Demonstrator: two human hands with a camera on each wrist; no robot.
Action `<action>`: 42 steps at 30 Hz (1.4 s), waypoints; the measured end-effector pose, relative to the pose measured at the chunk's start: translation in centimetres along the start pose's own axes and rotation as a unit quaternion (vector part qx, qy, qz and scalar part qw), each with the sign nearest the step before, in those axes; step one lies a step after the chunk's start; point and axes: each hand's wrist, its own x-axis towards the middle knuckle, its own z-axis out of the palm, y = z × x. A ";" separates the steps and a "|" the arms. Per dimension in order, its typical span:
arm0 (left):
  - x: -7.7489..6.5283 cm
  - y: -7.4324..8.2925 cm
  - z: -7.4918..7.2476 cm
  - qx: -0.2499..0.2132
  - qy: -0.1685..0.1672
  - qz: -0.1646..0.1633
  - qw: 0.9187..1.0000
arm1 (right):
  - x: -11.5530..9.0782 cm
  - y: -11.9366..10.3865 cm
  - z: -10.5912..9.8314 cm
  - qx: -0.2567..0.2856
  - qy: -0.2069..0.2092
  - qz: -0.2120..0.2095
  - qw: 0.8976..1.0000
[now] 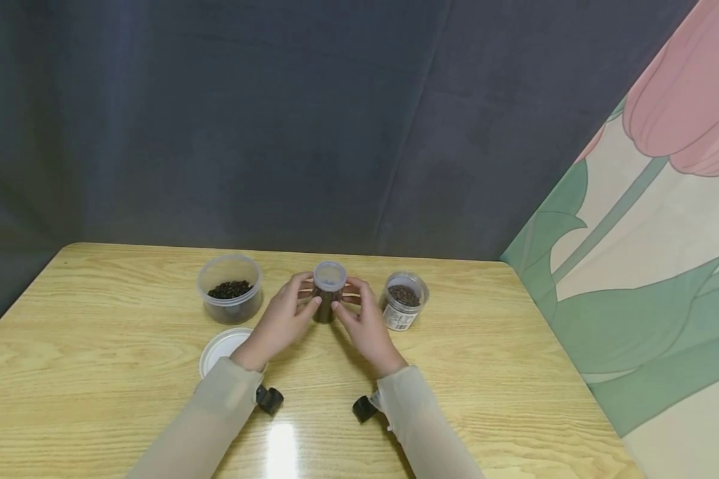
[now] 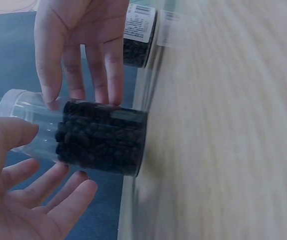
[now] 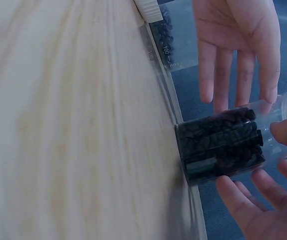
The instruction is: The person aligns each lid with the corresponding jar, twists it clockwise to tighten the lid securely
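Note:
Between both hands stands a clear plastic jar (image 1: 327,306), partly filled with dark beans and with a translucent rim on top. Its base rests at the tabletop in the wrist views. My left hand (image 1: 285,313) lies along the jar's left side, thumb on the front and fingers spread loosely beyond. From the right, my right hand (image 1: 364,322) touches it the same way; in the left wrist view its fingers (image 2: 101,80) run fairly straight to the jar's side. Neither hand wraps around the jar.
Left of the jar sits a clear round tub (image 1: 230,309) with dark beans. A white lid (image 1: 223,346) lies before it, partly behind the left forearm. On the right stands a labelled clear jar (image 1: 401,318) with brownish contents. The wooden table (image 1: 503,372) ends at a dark curtain (image 1: 275,133).

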 end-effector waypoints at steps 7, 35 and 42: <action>-0.1 0.9 -0.7 -0.004 0.033 0.021 0.999 | 0.0 -0.6 -0.3 0.017 0.027 -0.024 0.999; -2.6 4.4 -8.2 0.046 0.128 0.087 0.987 | -2.1 -5.9 0.8 -0.032 0.056 -0.173 0.983; -3.4 3.2 -9.6 0.105 0.138 0.074 0.982 | -2.8 -6.3 1.8 -0.035 -0.044 -0.169 0.984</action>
